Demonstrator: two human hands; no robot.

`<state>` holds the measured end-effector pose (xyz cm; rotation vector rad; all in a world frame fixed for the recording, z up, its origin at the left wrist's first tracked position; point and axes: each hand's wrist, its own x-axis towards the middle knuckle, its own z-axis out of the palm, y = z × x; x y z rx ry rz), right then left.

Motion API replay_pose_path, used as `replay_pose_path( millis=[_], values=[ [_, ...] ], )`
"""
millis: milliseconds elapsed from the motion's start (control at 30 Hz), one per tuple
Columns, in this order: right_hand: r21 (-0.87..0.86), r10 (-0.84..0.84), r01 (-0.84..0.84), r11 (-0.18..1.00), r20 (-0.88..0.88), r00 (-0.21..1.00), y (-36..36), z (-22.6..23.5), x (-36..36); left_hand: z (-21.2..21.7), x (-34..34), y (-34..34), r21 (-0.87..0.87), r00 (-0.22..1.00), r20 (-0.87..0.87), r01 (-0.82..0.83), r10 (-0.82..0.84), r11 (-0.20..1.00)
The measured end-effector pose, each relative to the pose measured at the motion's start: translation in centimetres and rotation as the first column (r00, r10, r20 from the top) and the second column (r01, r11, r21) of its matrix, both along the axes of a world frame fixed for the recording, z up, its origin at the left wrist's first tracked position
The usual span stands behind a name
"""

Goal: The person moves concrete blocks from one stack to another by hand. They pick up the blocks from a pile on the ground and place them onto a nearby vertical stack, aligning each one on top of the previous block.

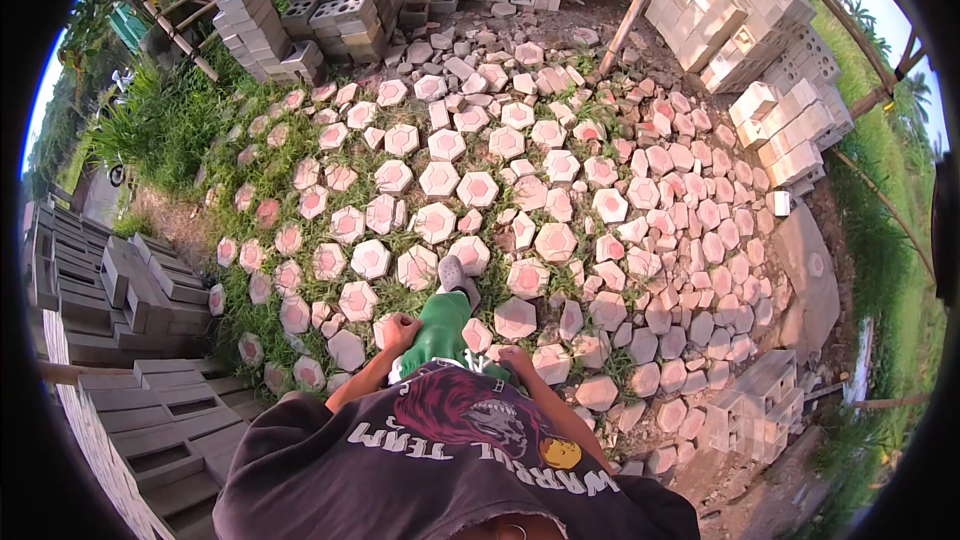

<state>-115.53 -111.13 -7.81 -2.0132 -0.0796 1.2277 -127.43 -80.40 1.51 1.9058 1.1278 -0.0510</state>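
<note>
My left hand (402,331) hangs at the left side of my green shorts (438,328), its fingers curled in loosely with nothing seen in them. On the other side, my right hand (516,359) is also curled, close to the white drawstring (483,364), and I see nothing held in it. Below my hands, a grey clog (452,274) is on my forward foot among hexagonal paving stones (437,223) with reddish centres. A single hexagonal stone (477,336) lies between my hands, lower down on the ground.
Stacked grey hollow blocks (247,22) stand at the far left, with pale blocks (705,15) piled far right. Concrete blocks (160,285) line the near left. A wooden pole (640,5) leans upright at the back. Broken pavers (690,170) crowd the right; grass (150,125) grows left.
</note>
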Motion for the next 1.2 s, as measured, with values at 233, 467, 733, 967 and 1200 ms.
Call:
replay_pose_path(
  millis=[233, 467, 733, 967, 1200],
  values=[
    [-0.196, 0.263, -0.203, 0.959, 0.361, 0.895, 3.6, -5.0, 15.1, -0.7, 16.7, 10.8, -0.056, 0.999, -0.028, 0.033, -0.035, 0.998],
    [0.128, -0.225, 0.188, 0.974, 0.413, 0.883, 16.4, -1.0, 26.6, -0.2, 24.5, 21.6, 0.092, 0.991, -0.001, 0.137, -0.137, 0.986],
    [0.217, -0.304, 0.295, 0.930, 0.009, 0.952, 29.2, 1.9, 40.3, -5.3, 26.8, 25.7, -0.222, 0.964, -0.179, -0.236, 0.199, 0.946],
    [0.133, -0.063, 0.070, 0.989, -0.058, 0.996, 42.0, 3.4, 58.5, -12.8, 31.1, 27.2, -0.099, 0.883, -0.290, -0.411, 0.368, 0.906],
    [-0.031, 0.062, -0.064, 0.997, -0.084, 0.995, 48.1, 3.8, 71.4, -7.7, 47.9, 35.8, -0.105, 0.869, -0.202, -0.477, 0.451, 0.873]
  ],
)
